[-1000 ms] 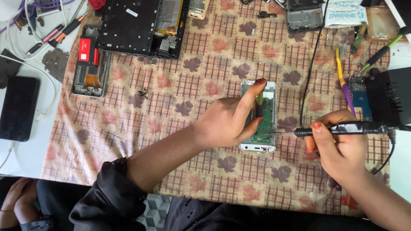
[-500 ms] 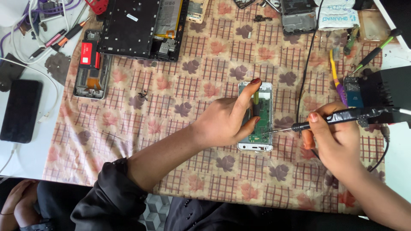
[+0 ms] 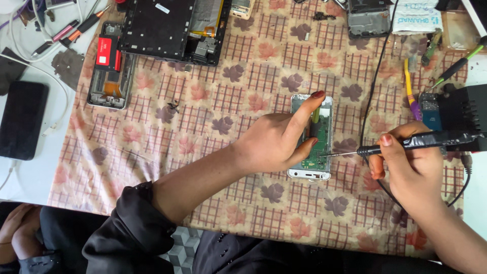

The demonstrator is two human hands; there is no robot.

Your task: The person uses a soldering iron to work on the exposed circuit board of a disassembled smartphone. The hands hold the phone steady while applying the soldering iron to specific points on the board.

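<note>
Nearest is a black sleeve [image 3: 127,223] on the arm that leads up to the left hand [image 3: 276,142]. This hand rests on a small open phone [image 3: 314,137] that lies flat on the cloth, a bit right of the middle. The first finger stretches up along the phone's left edge and the thumb presses on its green board, so the fingers are spread and hold the phone down.

The right hand [image 3: 411,167] is just beside the phone, on its right. Its fingers are closed tight around a black soldering pen [image 3: 421,142]. The pen's thin metal tip points left and touches the lower part of the green board.

I think the phone is light and hard, with a pale smooth frame that could slide on the cloth. The green board looks thin and easy to break, with tiny parts on it. The best place to hold the phone is by its side edges, not on the board. The pen is stiff, and it should be held by its black grip, away from the tip.

The cloth [image 3: 203,127] looks soft, with brown leaves and red squares. Farther away lie another open phone with a red part [image 3: 107,66], a big black open tablet [image 3: 172,28], a yellow and purple toothbrush [image 3: 411,86], and a dark flat phone [image 3: 23,119] on the white table at the left.
</note>
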